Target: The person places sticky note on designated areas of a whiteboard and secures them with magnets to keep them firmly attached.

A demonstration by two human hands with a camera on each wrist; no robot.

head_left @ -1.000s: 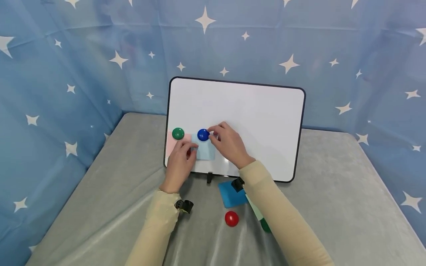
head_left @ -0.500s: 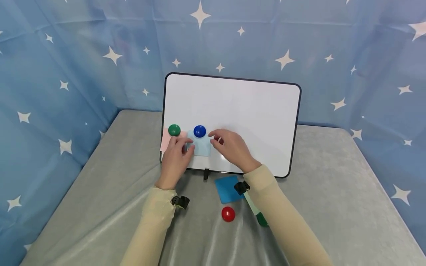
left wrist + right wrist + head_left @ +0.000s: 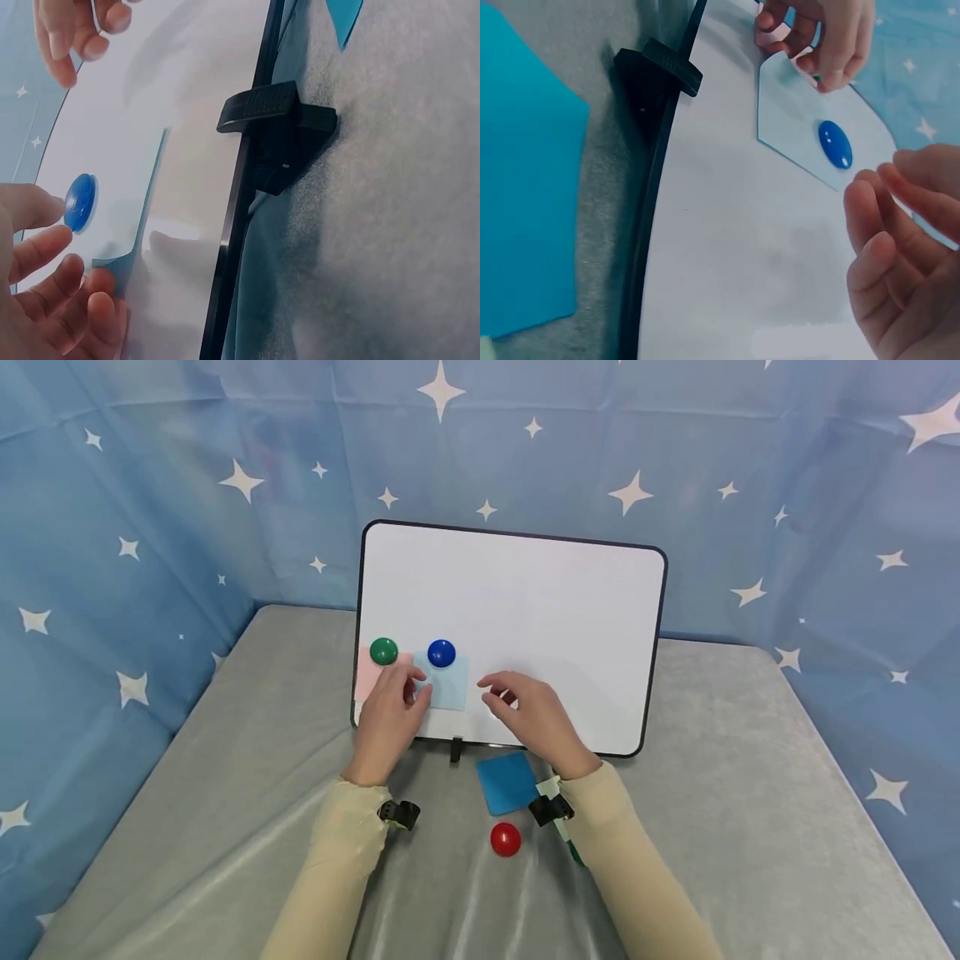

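Observation:
A whiteboard [image 3: 525,610] with a black rim stands tilted on the table. Low on its left side, a green round magnet [image 3: 383,652] sits on the top of a pink paper square [image 3: 365,677]. Beside it, a blue round magnet [image 3: 441,653] lies on the top edge of a light blue paper square [image 3: 450,687]. My left hand [image 3: 388,714], fingers loosely bent, is in front of both papers; whether it touches them I cannot tell. Right of the light blue paper, my right hand [image 3: 543,718] hovers before the board with relaxed fingers and nothing in them.
On the grey table [image 3: 247,760], below the board, lie a darker blue paper square [image 3: 506,783] and a red round magnet [image 3: 506,839]. A pale green paper and another green magnet are partly hidden by the right sleeve. A black clip stand [image 3: 456,750] supports the board's lower edge.
My right hand has let go of the blue magnet and drawn back to the right and down. The magnet stays on the light blue paper. The head view has shifted slightly.

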